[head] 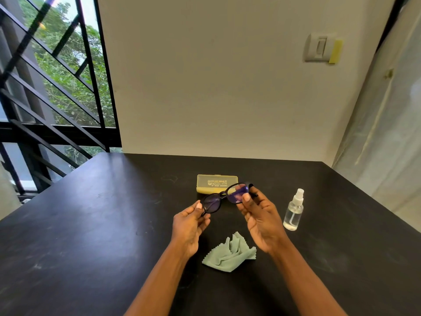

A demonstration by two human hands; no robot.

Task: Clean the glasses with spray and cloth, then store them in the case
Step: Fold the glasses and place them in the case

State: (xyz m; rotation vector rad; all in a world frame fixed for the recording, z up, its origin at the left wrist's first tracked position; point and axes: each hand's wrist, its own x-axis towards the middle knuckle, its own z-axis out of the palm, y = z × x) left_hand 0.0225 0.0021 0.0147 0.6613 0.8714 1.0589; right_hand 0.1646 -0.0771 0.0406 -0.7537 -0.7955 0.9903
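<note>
Black-framed glasses (214,201) are held up above the table between both hands. My left hand (188,226) pinches the left end of the frame. My right hand (259,218) grips the right lens rim with thumb and fingers. Behind the glasses a yellow translucent case (216,180) lies shut on the table. A clear spray bottle (293,212) with a white nozzle stands upright to the right of my right hand. A crumpled pale green cloth (230,253) lies on the table beneath and between my forearms.
The black table (91,236) meets a cream wall at the back. A window with black bars is at the left, and a pale curtain hangs at the right. A wall switch (319,47) is high on the wall.
</note>
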